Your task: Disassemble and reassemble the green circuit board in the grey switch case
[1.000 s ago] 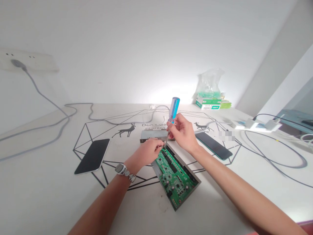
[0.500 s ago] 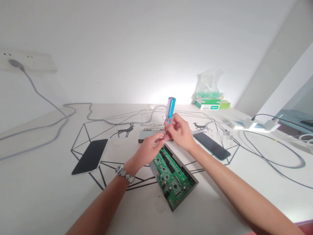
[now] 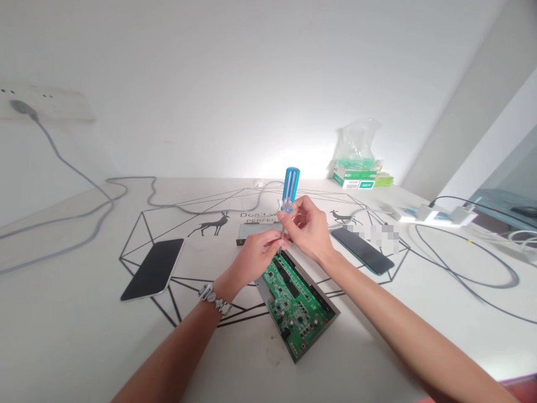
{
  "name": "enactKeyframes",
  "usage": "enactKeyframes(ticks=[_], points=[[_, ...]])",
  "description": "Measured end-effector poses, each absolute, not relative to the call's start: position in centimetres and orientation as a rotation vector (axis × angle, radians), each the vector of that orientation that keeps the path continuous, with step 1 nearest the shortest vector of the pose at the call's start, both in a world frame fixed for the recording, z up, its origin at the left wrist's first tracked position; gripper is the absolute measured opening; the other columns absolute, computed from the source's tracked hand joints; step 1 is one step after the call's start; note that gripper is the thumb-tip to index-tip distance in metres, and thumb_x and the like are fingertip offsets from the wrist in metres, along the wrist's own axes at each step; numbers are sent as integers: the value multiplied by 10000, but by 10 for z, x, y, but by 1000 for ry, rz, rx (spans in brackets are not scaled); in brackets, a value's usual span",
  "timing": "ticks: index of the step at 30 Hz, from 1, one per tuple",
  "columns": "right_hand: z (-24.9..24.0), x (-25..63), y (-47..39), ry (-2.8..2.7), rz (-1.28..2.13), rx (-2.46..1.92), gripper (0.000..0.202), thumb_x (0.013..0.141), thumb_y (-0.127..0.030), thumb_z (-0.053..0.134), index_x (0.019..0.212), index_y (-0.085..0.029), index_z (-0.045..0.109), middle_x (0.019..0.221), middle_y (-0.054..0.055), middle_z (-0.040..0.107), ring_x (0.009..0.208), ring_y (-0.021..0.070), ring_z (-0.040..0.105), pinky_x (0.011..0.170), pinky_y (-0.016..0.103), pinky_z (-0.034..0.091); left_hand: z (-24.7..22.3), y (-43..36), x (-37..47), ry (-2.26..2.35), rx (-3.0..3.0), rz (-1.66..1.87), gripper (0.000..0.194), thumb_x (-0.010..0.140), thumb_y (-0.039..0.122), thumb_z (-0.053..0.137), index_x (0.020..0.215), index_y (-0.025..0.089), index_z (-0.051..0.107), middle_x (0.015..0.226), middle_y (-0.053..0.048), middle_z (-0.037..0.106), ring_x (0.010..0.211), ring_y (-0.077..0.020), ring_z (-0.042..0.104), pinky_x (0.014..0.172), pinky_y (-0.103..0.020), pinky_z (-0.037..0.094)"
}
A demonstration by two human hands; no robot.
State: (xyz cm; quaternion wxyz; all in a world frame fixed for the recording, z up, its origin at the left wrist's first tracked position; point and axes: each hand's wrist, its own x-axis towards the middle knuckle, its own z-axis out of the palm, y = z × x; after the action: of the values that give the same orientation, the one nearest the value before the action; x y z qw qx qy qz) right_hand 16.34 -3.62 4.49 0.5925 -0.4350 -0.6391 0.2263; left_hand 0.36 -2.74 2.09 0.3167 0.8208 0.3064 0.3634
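Note:
A screwdriver (image 3: 291, 187) with a clear and blue handle stands nearly upright over the far end of a green circuit board (image 3: 293, 302). My right hand (image 3: 309, 226) is closed, its fingers pinching the base of the handle. Lower down, my left hand (image 3: 255, 254) is pinched around the metal shaft near the tip. The tip points at the board's far edge, and my fingers partly cover that spot. The board lies slantwise in a grey metal tray (image 3: 318, 336). A silver bracelet watch (image 3: 215, 299) is on my left wrist.
Behind my hands lies a grey metal cover (image 3: 255, 230), partly hidden. One phone (image 3: 153, 270) lies at the left, another phone (image 3: 363, 250) at the right. A power strip (image 3: 432, 215) with cables stands on the right, green-white boxes (image 3: 355, 176) at the back. A grey cable (image 3: 100, 204) crosses the left.
The screwdriver handle has turned about its axis and its top has shifted slightly left. My right fingers have changed position a little; my left hand and the board stay nearly still.

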Motion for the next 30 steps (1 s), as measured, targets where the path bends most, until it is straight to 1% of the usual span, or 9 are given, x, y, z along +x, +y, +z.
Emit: enactKeyframes(ticks=[2,5,9,15,18,25,30], points=[[47,160,-39,-1494,448,-1070,339,857,-528,651,839,-255,450,674,-36,623,463,144,618,465,264,470,20,-27,3,803,2163,955,253,978,246,460,873,158,673,901,-43,717,860,-184,645,795,-266,487],[50,158,-43,-1527,348,-1131,303,883,-514,618,814,-253,481,621,-32,630,488,163,629,510,276,479,17,-25,3,803,2159,962,246,977,250,458,885,156,666,899,-47,710,880,-195,647,809,-277,491],[49,158,-43,-1522,277,-1166,284,888,-506,601,801,-245,530,660,-10,657,560,176,650,532,276,477,14,-24,4,817,2156,977,234,972,268,479,866,157,656,874,-46,697,903,-205,652,827,-283,498],[51,158,-44,-1416,221,-1198,306,828,-519,671,795,-234,566,722,5,695,566,169,645,568,287,490,14,-25,4,840,2158,988,246,980,269,475,884,154,670,887,-47,713,876,-194,657,816,-278,497],[54,157,-48,-1434,169,-1235,296,849,-509,641,768,-230,580,720,2,705,572,163,647,589,284,483,13,-24,4,836,2134,1002,231,974,271,487,891,152,667,881,-46,712,881,-197,661,806,-273,498],[61,157,-52,-1468,51,-1354,295,840,-506,643,748,-233,580,645,-33,690,543,150,634,635,282,451,13,-25,4,858,2131,999,227,969,278,491,907,158,674,887,-46,721,876,-203,669,761,-265,496],[61,157,-50,-1484,24,-1354,254,842,-444,636,727,-234,554,617,-37,668,554,156,628,628,281,426,15,-25,5,854,2138,997,235,972,275,490,904,157,682,897,-53,732,869,-203,672,763,-268,497]])
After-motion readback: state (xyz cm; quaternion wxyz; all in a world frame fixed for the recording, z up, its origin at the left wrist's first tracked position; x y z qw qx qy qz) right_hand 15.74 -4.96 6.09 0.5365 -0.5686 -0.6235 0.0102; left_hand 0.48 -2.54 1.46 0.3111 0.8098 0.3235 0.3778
